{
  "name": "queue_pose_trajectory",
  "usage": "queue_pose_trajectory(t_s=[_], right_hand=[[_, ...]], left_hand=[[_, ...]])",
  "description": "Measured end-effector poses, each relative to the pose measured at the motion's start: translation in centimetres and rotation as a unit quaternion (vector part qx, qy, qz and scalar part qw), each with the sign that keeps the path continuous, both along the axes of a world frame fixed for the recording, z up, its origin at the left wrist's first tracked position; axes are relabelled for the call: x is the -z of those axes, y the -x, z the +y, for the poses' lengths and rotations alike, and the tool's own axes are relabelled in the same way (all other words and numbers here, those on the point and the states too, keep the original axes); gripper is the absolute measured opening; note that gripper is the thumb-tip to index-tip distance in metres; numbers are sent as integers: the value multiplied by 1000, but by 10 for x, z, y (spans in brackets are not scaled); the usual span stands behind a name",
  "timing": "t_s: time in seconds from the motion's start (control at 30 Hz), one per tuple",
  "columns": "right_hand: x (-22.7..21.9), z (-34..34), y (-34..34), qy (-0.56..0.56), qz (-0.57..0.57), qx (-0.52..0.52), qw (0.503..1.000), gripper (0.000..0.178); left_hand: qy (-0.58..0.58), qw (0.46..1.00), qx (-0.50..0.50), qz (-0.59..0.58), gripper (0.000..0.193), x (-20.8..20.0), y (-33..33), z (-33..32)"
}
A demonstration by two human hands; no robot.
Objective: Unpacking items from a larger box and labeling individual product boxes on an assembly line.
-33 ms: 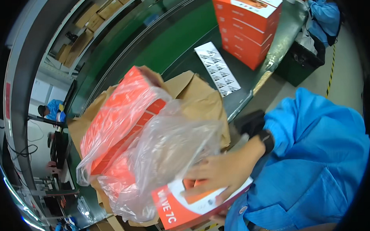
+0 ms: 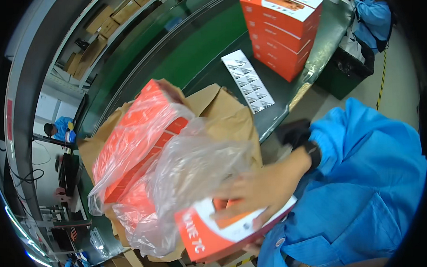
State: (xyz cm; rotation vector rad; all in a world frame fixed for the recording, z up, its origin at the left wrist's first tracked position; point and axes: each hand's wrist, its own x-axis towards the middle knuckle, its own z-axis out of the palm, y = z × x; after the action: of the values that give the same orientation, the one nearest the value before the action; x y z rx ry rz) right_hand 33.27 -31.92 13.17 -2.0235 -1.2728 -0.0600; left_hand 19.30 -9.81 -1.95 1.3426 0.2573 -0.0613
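Note:
A red and white printed box (image 2: 193, 233) with an orange picture on top lies tilted at the lower middle. My right hand (image 2: 262, 188), with a black band at its wrist, rests on the box's top, fingers apart and blurred by motion. Below the box's near edge, a small part of my left hand (image 2: 255, 246) shows, its fingers against the underside; the rest is hidden. Touching the box's far side is a crumpled clear plastic bag (image 2: 191, 167). This bag partly covers several red boxes (image 2: 133, 131) in an opened brown carton (image 2: 231, 111).
A stack of red boxes (image 2: 283, 41) stands on the dark green bench at the upper right, beside a white sheet of stickers (image 2: 248, 80). Past the bench edge is a black-lined bin (image 2: 347, 67). A co-worker in blue (image 2: 374, 17) is at the top right.
My right hand has shifted slightly up and to the right over the box. The box has moved a little to the right with it. The whole view has turned slightly.

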Motion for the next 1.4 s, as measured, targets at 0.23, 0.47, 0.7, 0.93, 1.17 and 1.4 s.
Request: queue_pose_trajectory(t_s=[0.23,0.47,0.7,0.93,1.17,1.4], right_hand=[[-59,-191,71,103,22,159,982,66],[-68,-240,94,142,34,439,887,69],[-48,-234,8,221,-93,478,845,60],[-11,-246,-62,312,-106,512,793,62],[-9,-246,-88,300,-106,546,775,56],[7,-243,-88,276,-149,569,760,53]], left_hand=[[172,966,193,-14,52,7,-23,-139],[322,900,295,-7,51,1,-138,-269],[318,893,312,59,55,26,-205,-329],[302,901,296,96,43,72,-245,-368],[-172,948,261,-55,31,91,-304,-358],[-456,854,105,-229,41,17,-363,-353]])
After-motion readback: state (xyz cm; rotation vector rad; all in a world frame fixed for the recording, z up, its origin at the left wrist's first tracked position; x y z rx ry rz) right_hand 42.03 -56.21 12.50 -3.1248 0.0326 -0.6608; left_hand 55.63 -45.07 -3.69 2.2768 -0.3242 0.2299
